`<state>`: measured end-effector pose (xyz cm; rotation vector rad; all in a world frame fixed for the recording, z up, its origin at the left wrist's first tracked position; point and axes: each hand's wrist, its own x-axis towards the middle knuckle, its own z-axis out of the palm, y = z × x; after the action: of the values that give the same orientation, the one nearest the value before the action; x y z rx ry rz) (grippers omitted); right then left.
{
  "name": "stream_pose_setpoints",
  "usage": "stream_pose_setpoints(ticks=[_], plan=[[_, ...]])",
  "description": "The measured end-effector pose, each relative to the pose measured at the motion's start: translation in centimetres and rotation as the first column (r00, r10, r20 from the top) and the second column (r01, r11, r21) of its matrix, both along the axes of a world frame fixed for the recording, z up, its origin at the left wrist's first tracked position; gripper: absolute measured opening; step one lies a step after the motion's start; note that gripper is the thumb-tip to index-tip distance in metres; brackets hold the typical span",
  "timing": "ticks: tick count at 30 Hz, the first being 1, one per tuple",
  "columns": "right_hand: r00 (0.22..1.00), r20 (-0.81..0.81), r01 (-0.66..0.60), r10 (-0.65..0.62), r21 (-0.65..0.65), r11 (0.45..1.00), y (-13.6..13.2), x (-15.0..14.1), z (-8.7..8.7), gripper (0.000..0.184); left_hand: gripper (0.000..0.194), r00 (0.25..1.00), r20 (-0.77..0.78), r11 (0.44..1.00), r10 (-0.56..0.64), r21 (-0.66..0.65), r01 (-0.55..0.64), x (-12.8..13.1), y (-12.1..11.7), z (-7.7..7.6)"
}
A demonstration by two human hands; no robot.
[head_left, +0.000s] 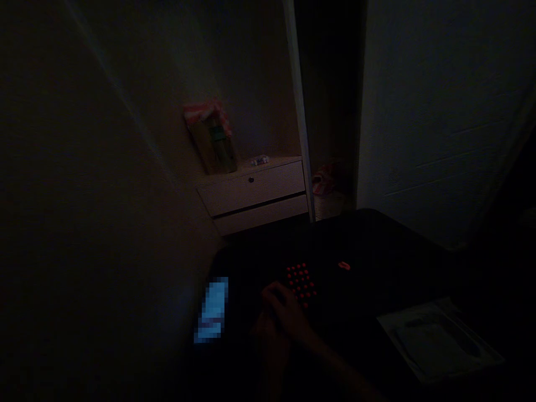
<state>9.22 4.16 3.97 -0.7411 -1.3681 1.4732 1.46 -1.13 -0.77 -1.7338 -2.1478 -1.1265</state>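
The view is very dark. My right hand (288, 312) bends over my left hand (270, 332), and the two meet above a dark table. Its fingers are curled and closed; what they hold, if anything, is lost in the dark. My left hand looks closed too, partly covered by the right. Just beyond my hands lies a grid of small glowing red dots (302, 282) in rows. A small red-orange piece (344, 266) sits apart to its right.
A lit phone-like screen (212, 312), blurred out, is left of my hands. At right lies a clear plastic packet (439, 338). White drawers (259, 192) stand behind the table (377, 234), with a red-and-white bag (209, 134) on top. A pale panel (427, 111) rises at right.
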Motion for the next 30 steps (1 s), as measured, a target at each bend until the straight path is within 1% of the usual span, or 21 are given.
stream_pose_setpoints(ticks=[6,18,23,30], plan=[[1.0,-0.001,0.009,-0.009,-0.015,1.0,-0.05,0.06,0.38,0.02,0.021,1.0,0.011,1.0,-0.004,0.002,0.004,0.04,0.1,0.13],[1.0,-0.018,-0.008,0.007,-0.009,1.0,0.06,-0.1,-0.01,0.017,0.022,1.0,0.019,1.0,-0.003,0.0,0.003,0.04,0.0,0.05],[1.0,-0.02,-0.012,0.011,-0.008,1.0,0.08,-0.07,0.03,0.018,0.019,1.0,0.017,1.0,-0.002,-0.002,0.002,-0.01,0.03,-0.04],[1.0,-0.014,-0.016,0.016,0.009,1.0,-0.06,0.07,0.14,0.018,0.021,1.0,0.016,1.0,0.004,-0.003,-0.004,-0.2,0.01,-0.3]])
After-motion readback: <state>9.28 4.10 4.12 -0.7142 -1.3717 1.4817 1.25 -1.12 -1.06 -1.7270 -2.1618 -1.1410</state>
